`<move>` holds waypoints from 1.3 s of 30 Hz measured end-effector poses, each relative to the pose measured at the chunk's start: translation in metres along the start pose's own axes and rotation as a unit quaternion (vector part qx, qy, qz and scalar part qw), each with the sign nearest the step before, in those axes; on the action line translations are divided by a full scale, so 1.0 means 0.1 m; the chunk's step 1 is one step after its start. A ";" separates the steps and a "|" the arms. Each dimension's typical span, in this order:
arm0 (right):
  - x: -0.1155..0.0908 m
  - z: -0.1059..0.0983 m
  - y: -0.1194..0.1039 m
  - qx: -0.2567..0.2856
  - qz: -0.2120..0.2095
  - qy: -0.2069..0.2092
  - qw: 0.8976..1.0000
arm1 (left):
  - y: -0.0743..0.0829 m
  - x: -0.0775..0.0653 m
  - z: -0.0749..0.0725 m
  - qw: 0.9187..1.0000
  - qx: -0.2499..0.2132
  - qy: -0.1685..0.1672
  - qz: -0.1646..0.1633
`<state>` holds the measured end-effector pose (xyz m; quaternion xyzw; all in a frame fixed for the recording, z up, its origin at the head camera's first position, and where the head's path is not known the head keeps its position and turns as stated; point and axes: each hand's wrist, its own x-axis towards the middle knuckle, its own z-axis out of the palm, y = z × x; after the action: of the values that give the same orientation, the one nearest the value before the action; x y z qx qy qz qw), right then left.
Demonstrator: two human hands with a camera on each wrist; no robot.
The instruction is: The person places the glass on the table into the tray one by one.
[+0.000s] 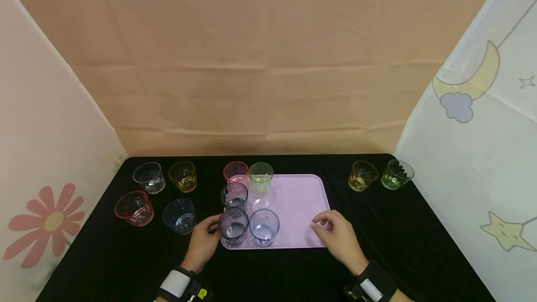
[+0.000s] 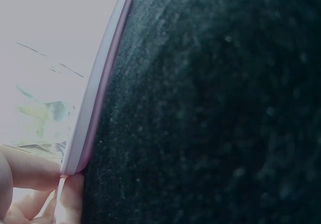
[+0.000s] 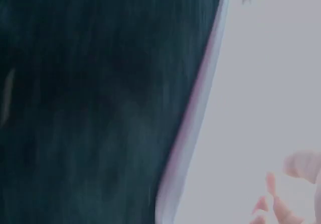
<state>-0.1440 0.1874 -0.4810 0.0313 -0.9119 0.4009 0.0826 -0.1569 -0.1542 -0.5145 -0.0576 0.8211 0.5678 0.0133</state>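
Observation:
My left hand (image 1: 204, 236) is at the left edge of the pink-lilac tray (image 1: 302, 209), close beside a dark grey glass (image 1: 233, 227). In the left wrist view, thumb and finger pinch the tray's corner (image 2: 72, 166). My right hand (image 1: 339, 239) hovers over the tray's right front part, fingers loosely bent and holding nothing. On the tray's left half stand a red glass (image 1: 236, 171), a green glass (image 1: 261, 174), a second dark grey glass (image 1: 234, 195), a clear glass (image 1: 264, 199) and a light blue glass (image 1: 264, 227).
Left of the tray stand a clear glass (image 1: 150, 178), an amber glass (image 1: 183, 176), a red glass (image 1: 135, 209) and a blue glass (image 1: 180, 216). An amber glass (image 1: 362, 176) and a green glass (image 1: 396, 175) stand back right. Black cloth (image 1: 268, 274) covers the table.

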 end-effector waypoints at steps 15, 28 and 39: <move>-0.01 -0.25 0.38 -0.121 0.107 -0.109 0.981 | 0.00 0.01 0.01 1.000 -0.001 -0.003 -0.004; -0.01 -0.19 0.37 -0.177 0.095 -0.132 0.971 | 0.00 -0.01 0.03 1.000 0.006 0.013 0.007; -0.01 -0.19 0.41 -0.169 0.096 -0.128 0.972 | 0.00 -0.01 0.01 1.000 -0.020 0.009 -0.019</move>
<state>-0.1454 0.2286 -0.4981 -0.0195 -0.9682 0.2396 -0.0699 -0.1555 -0.1535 -0.5149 -0.0786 0.8082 0.5834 0.0160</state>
